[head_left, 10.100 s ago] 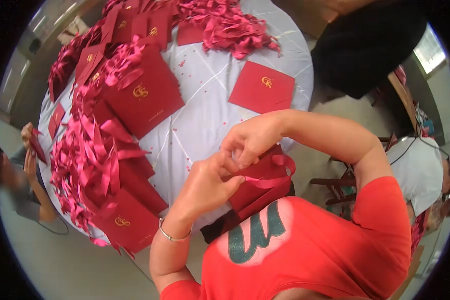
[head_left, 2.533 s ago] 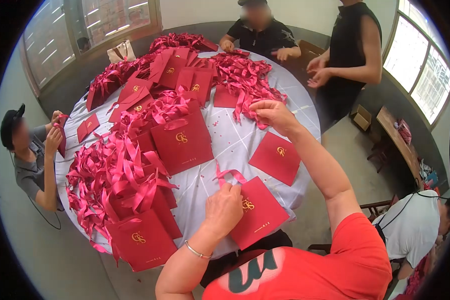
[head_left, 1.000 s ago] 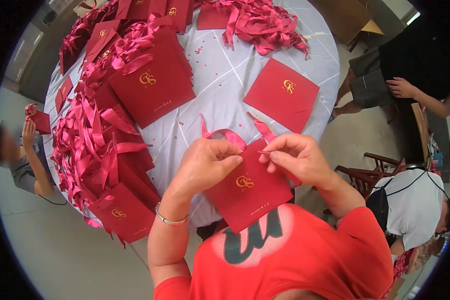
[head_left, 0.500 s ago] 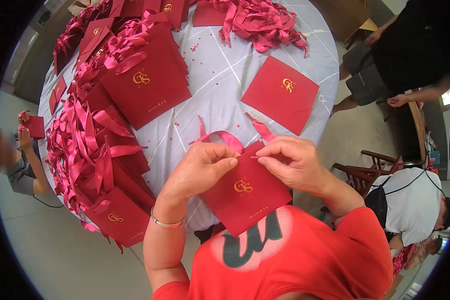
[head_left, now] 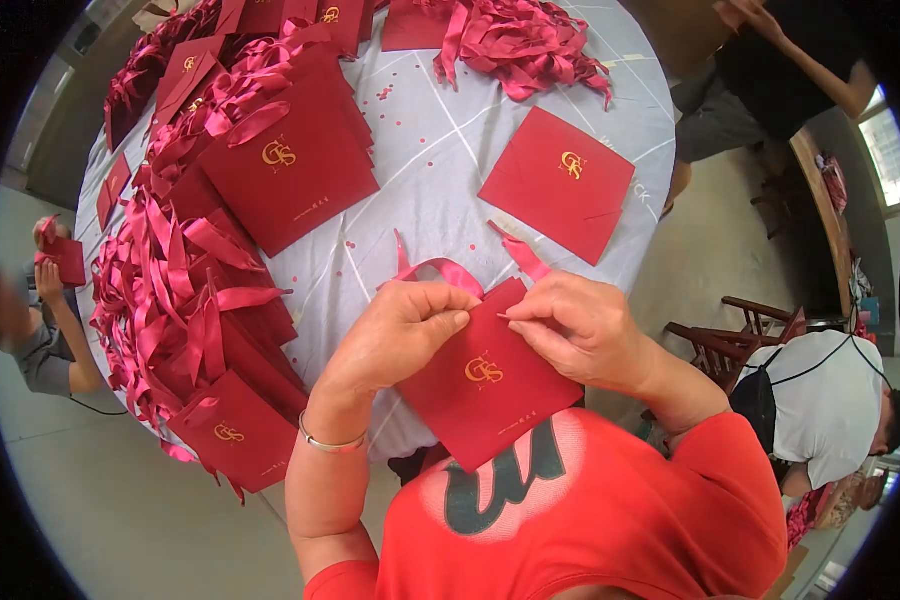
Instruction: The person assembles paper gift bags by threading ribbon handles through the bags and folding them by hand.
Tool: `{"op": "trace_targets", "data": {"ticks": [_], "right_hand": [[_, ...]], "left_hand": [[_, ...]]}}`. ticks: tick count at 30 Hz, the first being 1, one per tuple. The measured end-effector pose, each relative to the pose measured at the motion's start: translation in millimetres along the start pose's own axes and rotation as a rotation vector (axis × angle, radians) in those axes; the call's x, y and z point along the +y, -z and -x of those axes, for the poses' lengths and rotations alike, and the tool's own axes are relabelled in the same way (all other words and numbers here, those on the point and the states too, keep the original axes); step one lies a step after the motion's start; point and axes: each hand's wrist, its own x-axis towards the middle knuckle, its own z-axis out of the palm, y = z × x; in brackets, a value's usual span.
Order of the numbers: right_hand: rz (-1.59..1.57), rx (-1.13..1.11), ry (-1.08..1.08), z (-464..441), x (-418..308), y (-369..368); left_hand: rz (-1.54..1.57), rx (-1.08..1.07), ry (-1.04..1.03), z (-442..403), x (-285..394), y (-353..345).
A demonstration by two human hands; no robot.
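Note:
A red paper gift bag [head_left: 485,400] with a gold monogram lies flat in front of my chest, partly over the table's near edge. My left hand [head_left: 410,330] is closed in a pinch at the bag's upper left edge; the exact grip is hidden by the fingers. Between the thumb and forefinger of my right hand [head_left: 575,325], the small tip of a pink ribbon pokes out over the bag's upper right part. Behind the hands, more pink satin ribbon [head_left: 450,272] curls out past the bag's top edge onto the cloth.
Another red bag [head_left: 560,185] lies flat on the round cloth-covered table [head_left: 420,130]. Stacks of ribboned bags [head_left: 290,180] fill the left side. A ribbon heap [head_left: 530,50] sits at the back. Other people are at left and right, near a wooden chair [head_left: 715,345].
My right hand has shifted slightly with the ribbon tip, now lower over the bag's face. My left hand stays nearly still. The dark-clothed person at right has raised their hands.

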Motion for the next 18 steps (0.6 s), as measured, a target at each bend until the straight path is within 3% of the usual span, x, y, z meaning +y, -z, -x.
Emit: {"op": "trace_targets", "data": {"ticks": [10,18], "right_hand": [[0.245,-0.106,0.158,-3.2,-5.5,-2.2],[0.519,-0.373,0.237,-10.5,-14.8,-0.5]], "left_hand": [[-0.038,0.077,-0.048,3.9,2.5,-5.2],[-0.177,0.146,-0.129,1.8,-4.8,-9.3]]}}
